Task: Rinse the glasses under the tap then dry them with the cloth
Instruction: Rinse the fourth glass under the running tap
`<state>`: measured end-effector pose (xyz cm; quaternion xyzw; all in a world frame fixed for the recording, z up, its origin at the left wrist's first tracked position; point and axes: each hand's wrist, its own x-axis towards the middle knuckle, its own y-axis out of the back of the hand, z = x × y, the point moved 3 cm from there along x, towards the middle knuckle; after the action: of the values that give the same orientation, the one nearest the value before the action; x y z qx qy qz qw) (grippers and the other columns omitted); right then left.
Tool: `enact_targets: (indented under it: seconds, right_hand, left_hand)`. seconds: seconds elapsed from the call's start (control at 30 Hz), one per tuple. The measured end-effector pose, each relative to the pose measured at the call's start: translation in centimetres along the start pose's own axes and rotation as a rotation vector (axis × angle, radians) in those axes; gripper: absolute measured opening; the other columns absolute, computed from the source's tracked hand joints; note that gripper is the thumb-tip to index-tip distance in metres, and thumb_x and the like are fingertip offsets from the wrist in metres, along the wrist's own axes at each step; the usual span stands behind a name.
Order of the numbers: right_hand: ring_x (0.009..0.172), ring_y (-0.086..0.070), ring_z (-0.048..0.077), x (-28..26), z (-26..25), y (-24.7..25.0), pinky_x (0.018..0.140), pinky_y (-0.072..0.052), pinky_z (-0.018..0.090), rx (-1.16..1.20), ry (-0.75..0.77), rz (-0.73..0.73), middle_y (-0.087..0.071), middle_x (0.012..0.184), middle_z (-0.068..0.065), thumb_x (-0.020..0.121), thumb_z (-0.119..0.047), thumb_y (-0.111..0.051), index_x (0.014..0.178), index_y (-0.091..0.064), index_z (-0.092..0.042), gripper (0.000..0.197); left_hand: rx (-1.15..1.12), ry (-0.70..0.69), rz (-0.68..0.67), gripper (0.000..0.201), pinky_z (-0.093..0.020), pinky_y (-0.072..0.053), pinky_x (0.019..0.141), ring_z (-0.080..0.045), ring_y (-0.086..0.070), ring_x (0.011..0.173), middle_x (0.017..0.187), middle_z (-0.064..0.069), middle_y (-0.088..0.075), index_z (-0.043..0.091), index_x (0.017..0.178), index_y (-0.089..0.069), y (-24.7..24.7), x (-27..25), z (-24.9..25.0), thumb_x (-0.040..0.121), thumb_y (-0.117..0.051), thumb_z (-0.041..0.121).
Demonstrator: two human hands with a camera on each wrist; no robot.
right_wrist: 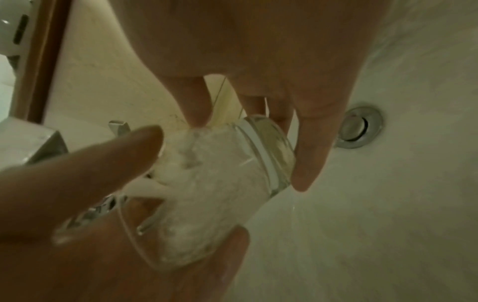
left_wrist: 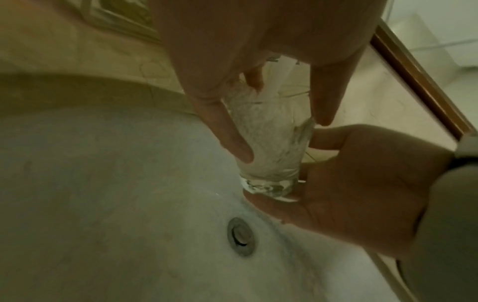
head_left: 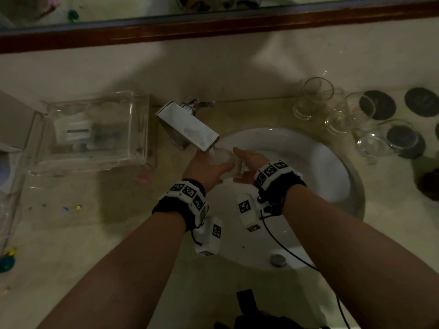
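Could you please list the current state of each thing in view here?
Glass: held under the stream, water inside.
Tap: running.
Left hand: grips the glass.
Right hand: holds the glass base.
Spare glasses: lying on the counter.
Sink: drain stopper down.

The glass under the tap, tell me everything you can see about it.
The glass is a small clear tumbler with a thick base, held over the white sink just below the square metal tap. Water runs over it and froths white inside. It lies tilted, not upright. The left hand grips its side with fingers and thumb; the right hand cups its base end. Whether it is chipped or marked cannot be told.
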<state>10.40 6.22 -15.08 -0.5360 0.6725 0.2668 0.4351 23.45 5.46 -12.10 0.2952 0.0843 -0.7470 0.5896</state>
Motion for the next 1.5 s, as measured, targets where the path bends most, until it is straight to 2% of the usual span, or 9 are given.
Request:
enact_targets:
  seconds: [0.13,0.3,0.5,0.63,0.8,1.0,1.27,1.33,1.5]
  right_hand:
    - [0.112,-0.056,0.032,-0.3,-0.5,-0.2,0.079,-0.051,0.042,0.024,-0.047,-0.056,-0.056,0.129,0.014,0.09,-0.041,-0.059,0.125,-0.054,-0.01,0.047]
    - [0.113,-0.054,0.032,-0.4,-0.5,-0.6,0.085,-0.05,0.043,0.032,-0.016,-0.066,-0.053,0.131,0.016,0.094,-0.038,-0.054,0.128,-0.05,-0.011,0.044]
    - [0.102,-0.055,0.027,-0.7,-0.6,-0.6,0.081,-0.046,0.037,-0.145,0.091,-0.051,-0.052,0.132,0.015,0.096,-0.036,-0.05,0.131,-0.049,-0.011,0.043]
    - [0.081,-0.055,0.017,-1.2,-1.6,-0.1,0.068,-0.048,0.029,-0.284,0.16,0.044,-0.059,0.105,0.005,0.089,-0.038,-0.06,0.109,-0.058,-0.018,0.029]
    - [0.062,-0.052,0.012,-2.1,-3.0,0.2,0.048,-0.038,0.02,-0.479,0.348,0.105,-0.058,0.08,-0.002,0.09,-0.046,-0.056,0.115,-0.063,-0.01,0.044]
    - [0.106,-0.055,0.026,-3.4,-4.0,-0.2,0.083,-0.042,0.03,-0.673,0.334,0.096,-0.056,0.13,0.009,0.093,-0.055,-0.044,0.128,-0.057,-0.012,0.057]
    - [0.08,-0.055,0.017,-4.8,-5.0,-1.1,0.06,-0.046,0.024,-0.809,0.367,0.07,-0.057,0.103,0.001,0.093,-0.052,-0.047,0.123,-0.059,-0.014,0.05]
    - [0.085,-0.056,0.018,-5.1,-5.5,-1.0,0.068,-0.043,0.024,-0.858,0.399,0.068,-0.058,0.101,0.001,0.094,-0.051,-0.046,0.12,-0.062,-0.014,0.048]
    - [0.119,-0.052,0.025,-6.2,-7.9,-1.9,0.095,-0.041,0.03,-0.809,0.428,0.103,-0.054,0.134,0.012,0.1,-0.04,-0.039,0.134,-0.052,-0.01,0.047]
  left_hand:
    - [-0.054,-0.01,0.025,0.054,-0.031,-0.057,0.069,-0.006,-0.059,0.083,0.096,0.014,-0.051,0.024,0.115,-0.04,-0.2,-0.6,0.1,0.078,-0.078,0.013]
    - [0.0,-0.07,0.014,0.033,-0.038,-0.056,0.073,-0.013,-0.06,0.077,0.086,0.004,-0.056,0.029,0.082,-0.047,-0.5,-0.8,0.9,0.082,-0.075,0.011]
    - [-0.193,0.166,-0.031,0.028,-0.044,-0.053,0.085,-0.019,-0.058,0.096,0.111,-0.001,-0.054,0.022,0.116,-0.046,-0.9,-0.5,0.3,0.093,-0.062,0.019]
    - [-0.53,0.407,-0.106,0.045,-0.038,-0.052,0.07,-0.022,-0.059,0.105,0.129,-0.006,-0.056,0.025,0.129,-0.049,-1.3,-0.2,-0.9,0.091,-0.058,0.046]
    - [-0.649,0.425,-0.104,0.051,-0.031,-0.046,0.062,-0.018,-0.051,0.066,0.084,-0.011,-0.055,0.013,0.09,-0.057,-1.5,-0.4,-1.3,0.101,-0.029,0.054]
    - [-0.757,0.439,-0.104,0.063,-0.029,-0.034,0.065,-0.017,-0.035,0.065,0.073,-0.006,-0.038,0.015,0.06,-0.074,-0.9,-0.7,-1.4,0.101,-0.039,0.047]
    - [-0.821,0.349,-0.092,0.032,-0.022,-0.047,0.081,-0.001,-0.061,0.064,0.064,0.011,-0.068,0.006,0.079,-0.075,-0.9,-1.3,-0.7,0.094,-0.057,0.028]
    - [-0.884,0.418,-0.085,0.045,-0.034,-0.046,0.094,-0.017,-0.06,0.071,0.067,0.001,-0.068,0.008,0.07,-0.074,-0.9,-1.5,-0.8,0.098,-0.05,0.033]
    - [-0.903,0.483,-0.047,0.03,-0.037,-0.043,0.071,-0.023,-0.045,0.07,0.081,-0.008,-0.048,0.014,0.082,-0.052,-0.8,-1.3,-1.4,0.096,-0.053,0.04]
